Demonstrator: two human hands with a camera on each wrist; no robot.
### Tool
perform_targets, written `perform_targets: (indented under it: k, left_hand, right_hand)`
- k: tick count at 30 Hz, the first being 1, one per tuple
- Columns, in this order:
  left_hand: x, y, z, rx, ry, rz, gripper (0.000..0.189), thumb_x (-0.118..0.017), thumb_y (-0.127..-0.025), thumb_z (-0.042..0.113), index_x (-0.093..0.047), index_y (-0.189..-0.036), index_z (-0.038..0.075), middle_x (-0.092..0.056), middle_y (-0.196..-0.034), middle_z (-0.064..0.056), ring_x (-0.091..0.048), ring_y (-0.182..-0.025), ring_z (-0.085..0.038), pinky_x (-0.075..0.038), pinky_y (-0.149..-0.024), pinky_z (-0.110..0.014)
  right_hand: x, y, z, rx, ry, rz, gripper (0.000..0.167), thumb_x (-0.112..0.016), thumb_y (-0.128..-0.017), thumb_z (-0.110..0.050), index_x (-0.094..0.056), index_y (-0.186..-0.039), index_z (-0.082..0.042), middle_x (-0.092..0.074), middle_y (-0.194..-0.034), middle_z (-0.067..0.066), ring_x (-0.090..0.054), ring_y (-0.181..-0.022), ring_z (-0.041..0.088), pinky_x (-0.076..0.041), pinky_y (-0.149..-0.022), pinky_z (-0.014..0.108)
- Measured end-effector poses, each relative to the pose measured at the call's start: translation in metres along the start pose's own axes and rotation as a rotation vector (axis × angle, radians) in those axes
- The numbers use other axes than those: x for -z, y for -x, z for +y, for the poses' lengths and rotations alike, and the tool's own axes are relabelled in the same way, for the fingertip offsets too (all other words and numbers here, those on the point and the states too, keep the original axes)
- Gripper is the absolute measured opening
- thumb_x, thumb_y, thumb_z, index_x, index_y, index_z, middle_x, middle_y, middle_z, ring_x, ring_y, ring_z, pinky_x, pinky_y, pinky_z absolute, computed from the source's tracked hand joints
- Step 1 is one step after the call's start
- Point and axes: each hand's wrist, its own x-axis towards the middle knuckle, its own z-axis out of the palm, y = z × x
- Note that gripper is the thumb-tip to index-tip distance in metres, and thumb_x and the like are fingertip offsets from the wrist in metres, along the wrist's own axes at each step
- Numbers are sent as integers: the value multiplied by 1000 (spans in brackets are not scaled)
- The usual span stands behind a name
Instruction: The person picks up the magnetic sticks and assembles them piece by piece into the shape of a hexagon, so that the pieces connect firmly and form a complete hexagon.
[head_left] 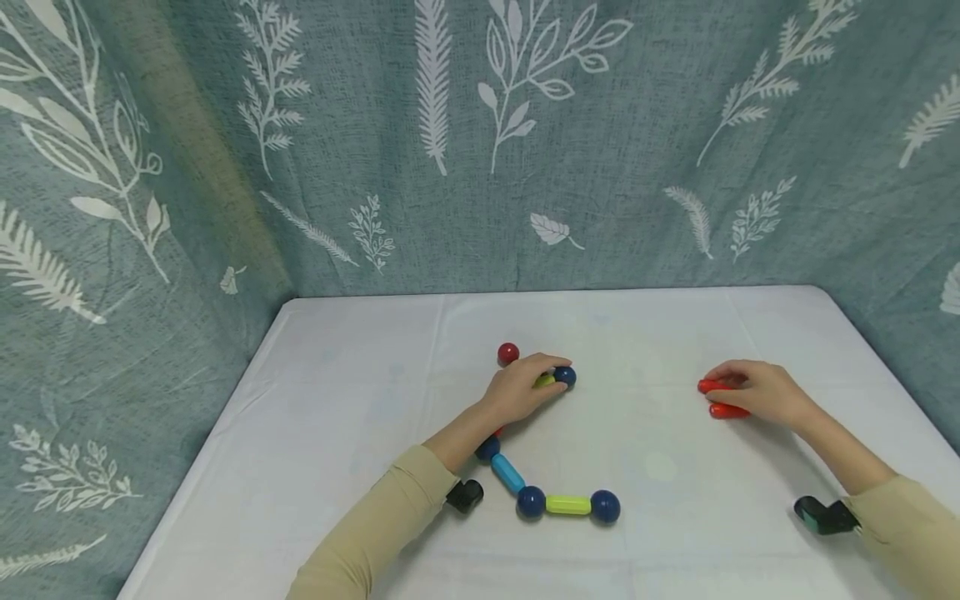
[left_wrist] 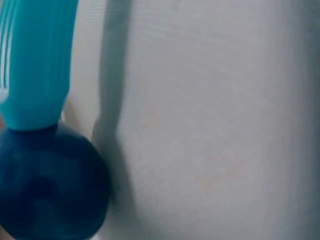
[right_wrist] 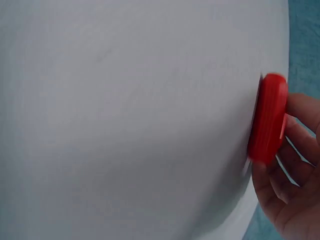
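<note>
In the head view my left hand (head_left: 525,388) grips a yellow-green rod (head_left: 544,381), its thumb and fingers on either side. A dark blue ball (head_left: 566,377) sits at that rod's end, by the fingertips. Just behind the hand is a red ball (head_left: 508,353); what joins it is hidden. My right hand (head_left: 765,395), at the table's right, pinches a red rod (head_left: 714,386). A second red rod (head_left: 728,411) lies close beside it, under the thumb side. The right wrist view shows a red rod (right_wrist: 270,117) at the fingertips.
Nearer the front, a chain runs from a blue ball (head_left: 487,448) through a light blue rod (head_left: 508,472), another blue ball (head_left: 531,502) and a yellow-green rod (head_left: 567,505) to a blue ball (head_left: 605,507). White cloth (head_left: 337,375) covers the table; a patterned curtain (head_left: 465,225) hangs behind.
</note>
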Motion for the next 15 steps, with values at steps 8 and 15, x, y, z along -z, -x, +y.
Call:
perform_targets:
  k: [8,15]
  left_hand:
    - [1,2,1,9,11,-6,38,-62,-97,27,-59,-134,20,-60,-132,-1,-55,-119,-16,-46,-97,-34]
    - [3,6,3,30,30,-7,38,-63,-96,26,-60,-134,18,-60,-132,-2,-57,-118,-18,-47,-95,-37]
  right_hand:
    - [-24,-14,-40,136,-86,28,32,-73,-89,-22,-68,-113,-3,-67,-99,9,-60,-84,22,-50,-65,33]
    - [-52,-31,-76,260,-139,22,23,-72,-89,-17,-71,-109,-6,-68,-97,2,-62,-88,20,-52,-76,37]
